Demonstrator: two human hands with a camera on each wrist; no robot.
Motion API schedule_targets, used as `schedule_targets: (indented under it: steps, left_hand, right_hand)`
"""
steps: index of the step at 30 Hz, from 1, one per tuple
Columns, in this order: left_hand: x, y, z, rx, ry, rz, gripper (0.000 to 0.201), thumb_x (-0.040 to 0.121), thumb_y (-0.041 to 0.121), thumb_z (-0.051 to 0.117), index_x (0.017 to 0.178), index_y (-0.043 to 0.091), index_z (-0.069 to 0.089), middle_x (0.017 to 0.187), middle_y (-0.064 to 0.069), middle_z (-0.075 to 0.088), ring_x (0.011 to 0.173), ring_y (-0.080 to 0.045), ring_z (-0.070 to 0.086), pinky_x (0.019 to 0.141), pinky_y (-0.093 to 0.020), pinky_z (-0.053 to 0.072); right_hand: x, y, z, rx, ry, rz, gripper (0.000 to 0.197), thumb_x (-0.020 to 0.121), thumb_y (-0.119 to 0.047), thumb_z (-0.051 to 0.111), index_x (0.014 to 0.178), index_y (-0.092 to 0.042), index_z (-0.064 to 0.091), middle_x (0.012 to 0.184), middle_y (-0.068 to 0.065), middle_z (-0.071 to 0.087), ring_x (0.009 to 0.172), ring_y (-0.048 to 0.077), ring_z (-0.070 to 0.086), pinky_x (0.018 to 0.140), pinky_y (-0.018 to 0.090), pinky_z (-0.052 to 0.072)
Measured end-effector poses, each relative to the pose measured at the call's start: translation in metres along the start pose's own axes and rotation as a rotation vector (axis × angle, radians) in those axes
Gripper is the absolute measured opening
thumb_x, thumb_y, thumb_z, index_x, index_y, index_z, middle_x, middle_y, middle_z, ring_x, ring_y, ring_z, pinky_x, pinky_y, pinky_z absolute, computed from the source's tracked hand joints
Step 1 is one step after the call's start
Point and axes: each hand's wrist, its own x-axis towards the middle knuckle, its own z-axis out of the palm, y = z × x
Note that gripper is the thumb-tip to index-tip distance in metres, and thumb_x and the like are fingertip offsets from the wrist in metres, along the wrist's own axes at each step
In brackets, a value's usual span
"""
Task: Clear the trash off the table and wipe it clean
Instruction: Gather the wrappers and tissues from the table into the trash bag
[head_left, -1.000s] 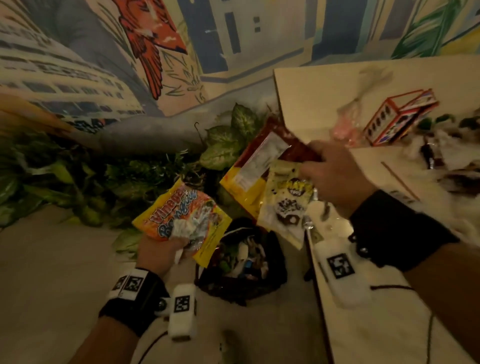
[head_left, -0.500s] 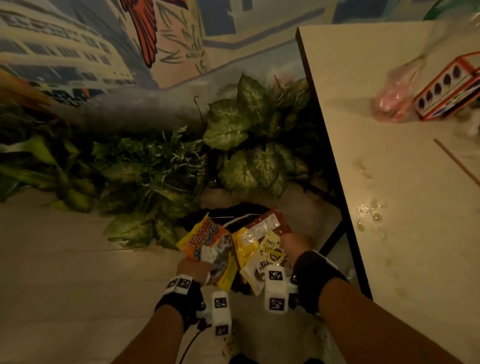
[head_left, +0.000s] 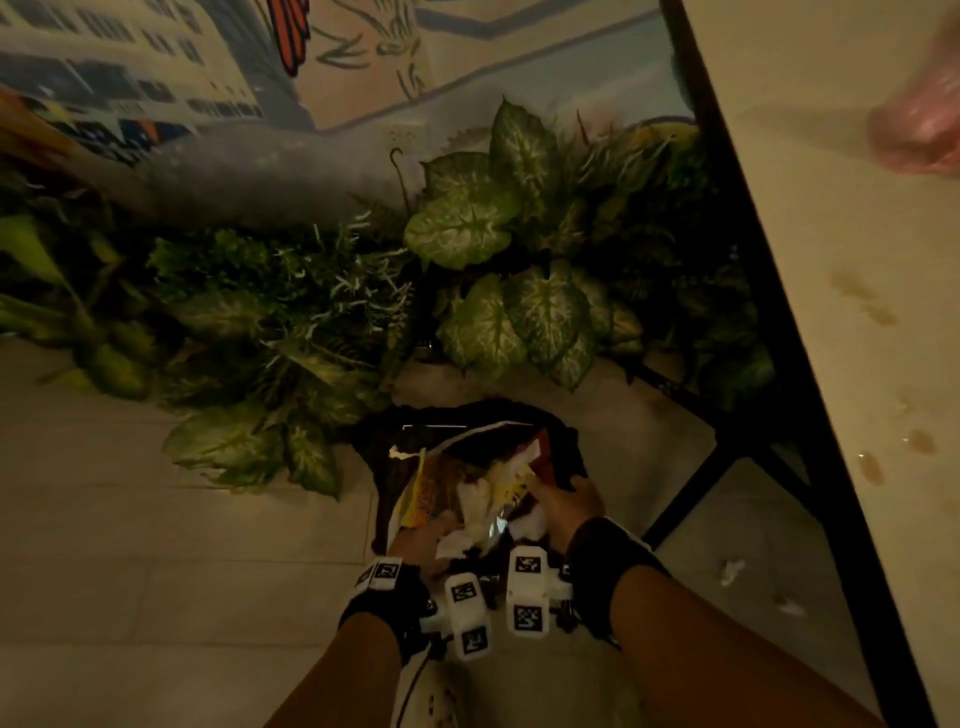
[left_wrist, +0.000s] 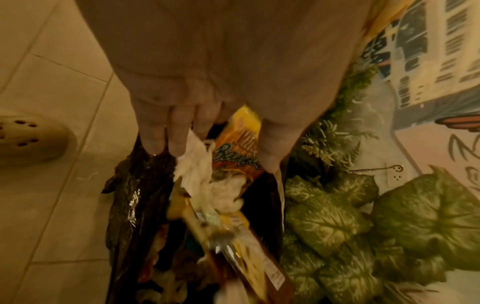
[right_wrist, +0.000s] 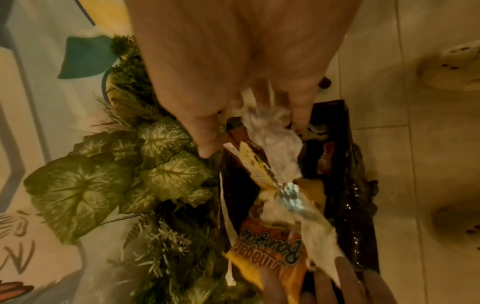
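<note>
Both hands reach down into a black trash bag that stands open on the floor beside the table. My left hand holds an orange snack wrapper and a crumpled white tissue between its thumb and nearly straight fingers. My right hand grips a yellow-and-white wrapper and a red one, along with some crumpled white plastic. These wrappers hang blurred into the mouth of the bag. More trash lies deeper in the bag.
The table runs along the right, with liquid stains, drops and a pink plastic bag. Its black leg stands by the bag. Leafy plants crowd behind. Tissue scraps lie on the tiles.
Both hands have dropped from table height down to the trash bag, carrying the wrappers into its mouth. The head has tilted down, so most of the tabletop has left the view.
</note>
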Motion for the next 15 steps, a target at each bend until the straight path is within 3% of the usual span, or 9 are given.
schedule_targets:
  steps: [1,3,4,6,8,10,12,14,15]
  left_hand:
    - [-0.001,-0.002,-0.002,0.001,0.004,0.010,0.011,0.088,0.026,0.065,0.090,0.022,0.054,0.090,0.002,0.052,0.078,-0.014,0.053,0.074,-0.035,0.049]
    - [-0.006,-0.006,-0.008,0.022,0.015,-0.004,0.013,0.088,0.026,0.065,0.092,0.021,0.054,0.091,0.000,0.053,0.077,-0.015,0.053,0.075,-0.035,0.049]
    - [-0.013,-0.005,-0.009,0.036,0.024,-0.007,0.015,0.088,0.026,0.065,0.096,0.019,0.054,0.093,-0.002,0.053,0.076,-0.016,0.053,0.074,-0.036,0.050]
    - [-0.024,-0.002,-0.014,0.080,0.020,0.002,0.021,0.088,0.023,0.064,0.105,0.016,0.053,0.095,-0.004,0.054,0.075,-0.016,0.053,0.073,-0.036,0.050]
    - [-0.052,0.010,-0.012,0.145,0.003,0.020,0.018,0.090,0.016,0.062,0.104,0.011,0.054,0.096,-0.008,0.057,0.075,-0.018,0.054,0.077,-0.038,0.051]
    - [-0.078,0.025,-0.006,0.205,-0.002,0.039,0.003,0.092,0.009,0.058,0.091,0.006,0.059,0.095,-0.013,0.061,0.082,-0.026,0.059,0.088,-0.044,0.049]
    - [-0.107,0.043,-0.001,0.298,0.044,0.072,0.015,0.093,0.005,0.054,0.080,0.006,0.060,0.087,-0.013,0.063,0.088,-0.032,0.061,0.092,-0.045,0.049]
    - [-0.140,0.066,0.007,0.326,0.011,0.125,0.006,0.091,0.002,0.054,0.087,0.004,0.058,0.087,-0.015,0.062,0.078,-0.030,0.060,0.092,-0.046,0.049]
    - [-0.156,0.078,0.014,0.328,0.001,0.173,0.005,0.090,0.001,0.055,0.090,0.005,0.057,0.088,-0.016,0.061,0.075,-0.029,0.059,0.092,-0.048,0.049]
  right_hand:
    - [0.002,0.002,0.004,0.006,-0.030,-0.002,0.066,0.074,-0.031,0.073,0.131,-0.012,0.048,0.121,0.012,0.058,0.108,0.036,0.058,0.090,0.049,0.052]
    - [0.004,0.008,0.008,0.012,-0.098,-0.024,0.048,0.077,-0.021,0.071,0.122,-0.018,0.056,0.118,0.013,0.061,0.104,0.036,0.060,0.086,0.054,0.053]
    - [0.021,0.020,0.008,-0.004,-0.109,-0.049,0.041,0.076,-0.018,0.071,0.115,-0.023,0.060,0.118,0.013,0.062,0.104,0.035,0.060,0.087,0.053,0.053]
    - [-0.001,0.012,0.003,-0.081,-0.134,-0.071,0.035,0.069,-0.024,0.072,0.102,-0.031,0.065,0.116,0.012,0.064,0.102,0.033,0.061,0.088,0.050,0.054]
    - [-0.046,-0.012,-0.011,-0.121,-0.162,-0.074,0.031,0.078,-0.019,0.068,0.109,-0.016,0.066,0.097,0.010,0.065,0.086,0.026,0.062,0.072,0.037,0.057]
    - [-0.079,-0.030,-0.026,-0.169,-0.186,-0.066,0.031,0.088,-0.008,0.059,0.117,0.001,0.059,0.079,0.002,0.056,0.070,0.014,0.055,0.057,0.024,0.047]
    - [-0.107,-0.040,-0.036,-0.199,-0.203,-0.066,0.027,0.087,-0.008,0.059,0.113,-0.002,0.062,0.082,0.003,0.057,0.073,0.016,0.057,0.062,0.026,0.049]
    - [-0.137,-0.052,-0.043,-0.239,-0.208,-0.101,0.010,0.083,-0.015,0.062,0.086,-0.019,0.069,0.094,0.007,0.064,0.087,0.026,0.064,0.079,0.039,0.056]
    - [-0.150,-0.058,-0.045,-0.241,-0.224,-0.124,0.012,0.080,-0.018,0.062,0.074,-0.026,0.068,0.094,0.007,0.066,0.089,0.028,0.065,0.085,0.044,0.056]
